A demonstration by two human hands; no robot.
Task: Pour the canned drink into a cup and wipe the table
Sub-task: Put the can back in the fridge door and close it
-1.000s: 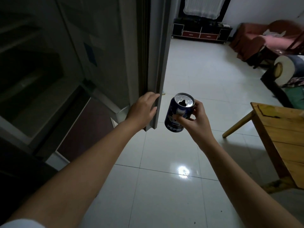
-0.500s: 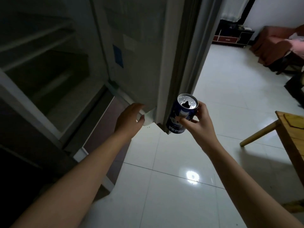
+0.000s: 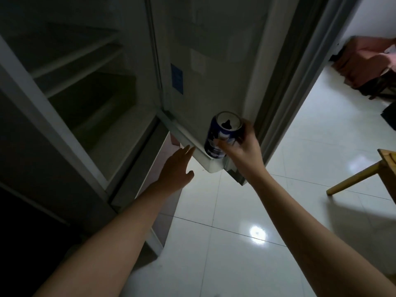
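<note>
A fridge stands open at far left, its shelves dark. The left hand reaches flat, fingers straight and together, fingertips touching the lower edge of the fridge door. Just right, the right hand grips one blue can, held in the air in front of the door's bottom corner, nearly upright, open top tipped toward the camera. Bare tiled floor spreads below; one wooden table edges in at right.
</note>
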